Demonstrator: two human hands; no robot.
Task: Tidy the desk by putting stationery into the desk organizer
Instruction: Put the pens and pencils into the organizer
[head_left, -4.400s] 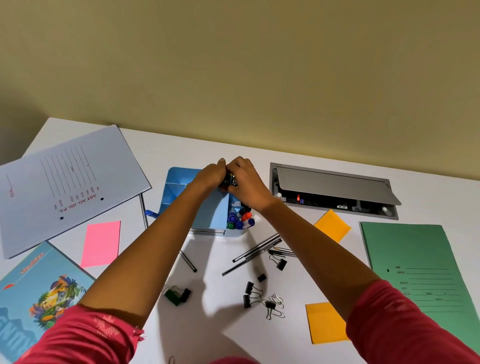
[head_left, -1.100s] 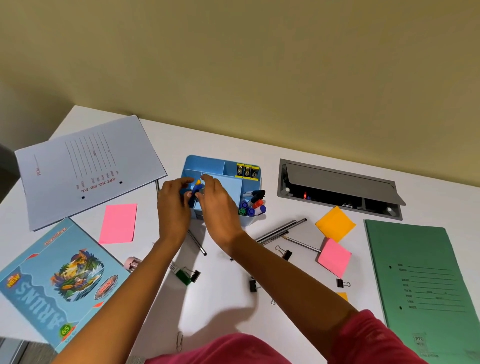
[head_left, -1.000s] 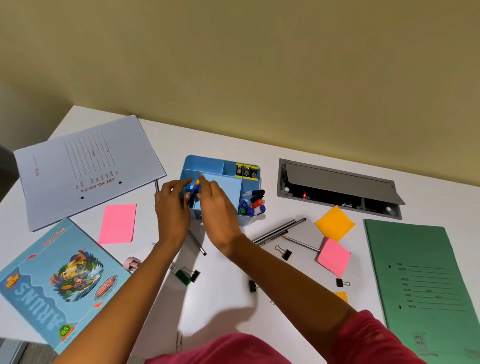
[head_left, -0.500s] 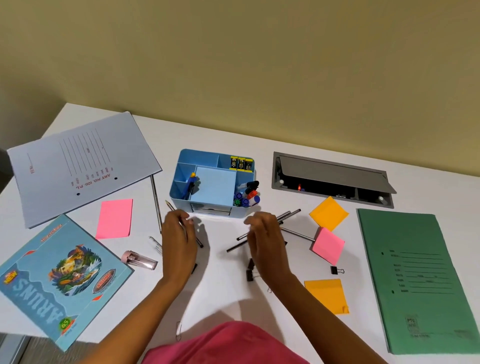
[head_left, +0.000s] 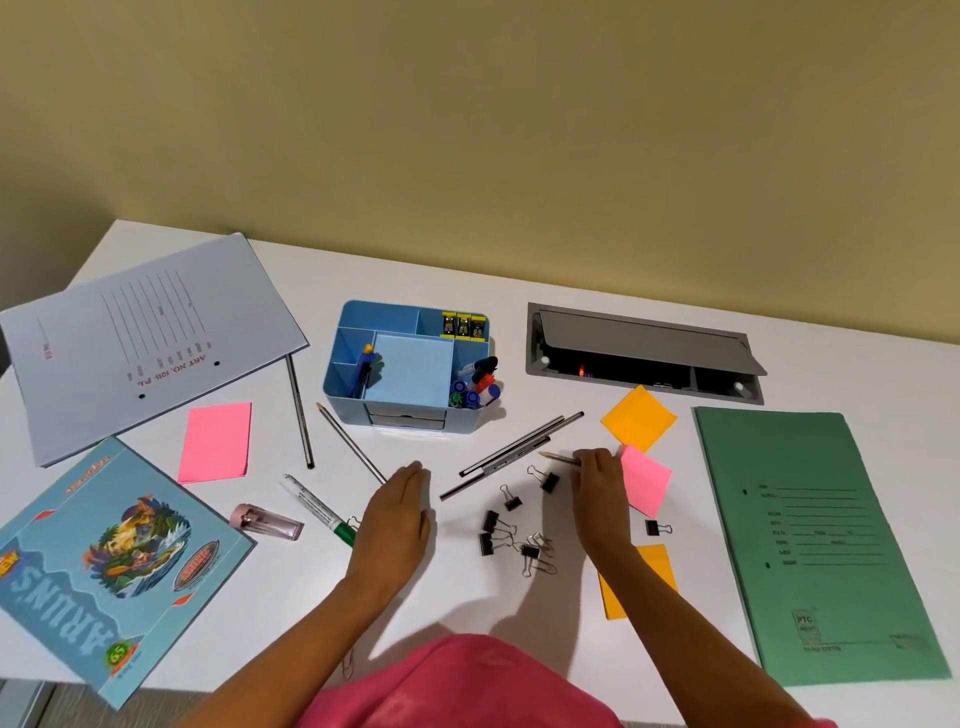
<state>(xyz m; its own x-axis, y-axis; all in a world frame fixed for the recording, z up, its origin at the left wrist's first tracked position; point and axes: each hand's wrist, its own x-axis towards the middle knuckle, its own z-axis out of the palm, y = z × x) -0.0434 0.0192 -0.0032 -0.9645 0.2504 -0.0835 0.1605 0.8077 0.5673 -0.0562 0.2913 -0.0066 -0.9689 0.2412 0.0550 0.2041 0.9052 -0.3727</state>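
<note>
Hands have pulled back from the organizer (head_left: 345, 400) to the desk (head_left: 291, 597) | right hand (head_left: 597, 486): fingers curled, pinching a pencil (head_left: 558, 458) by its end, tip pointing left, pencil low over the desk, right of the organizer | left hand (head_left: 392, 514): fingers straight, pressed together, empty | next: lift level, clear the pens (head_left: 519, 447), drop upright into a side slot

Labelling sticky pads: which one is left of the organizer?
The pink pad beside the white folder; the other pink pad, the far orange pad and the near orange pad lie right of the organizer.
</note>
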